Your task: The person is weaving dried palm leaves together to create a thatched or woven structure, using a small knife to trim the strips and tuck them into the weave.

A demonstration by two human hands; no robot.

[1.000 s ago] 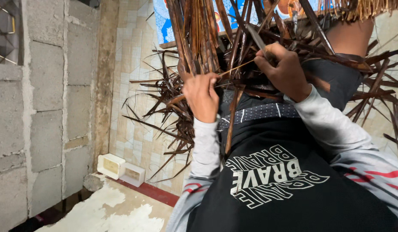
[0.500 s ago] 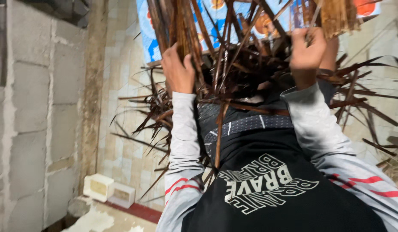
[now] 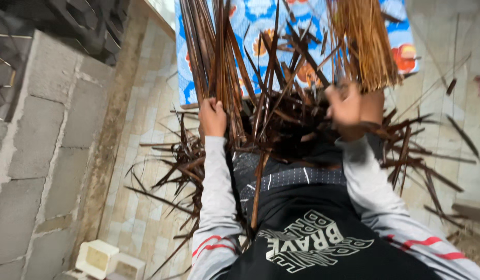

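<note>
- The left hand is closed round a sheaf of long dark brown strips, which now stand steeply up and away from the body; a second ago both hands were close together, low over the lap, pinching one thin strand.
- The right hand has since swung out to the right and up, just under a tuft of pale straw-coloured fibres. It is motion-blurred, so I cannot tell whether it grips anything, though it looks partly curled.
- The hands have drawn well apart, which reads as the bundle being spread or sorted rather than a single strand being worked.
- Loose dark strips fan out over the tiled floor, left and right of the lap.
- A blue patterned cloth lies far behind the sheaf; white hollow blocks sit near left.
</note>
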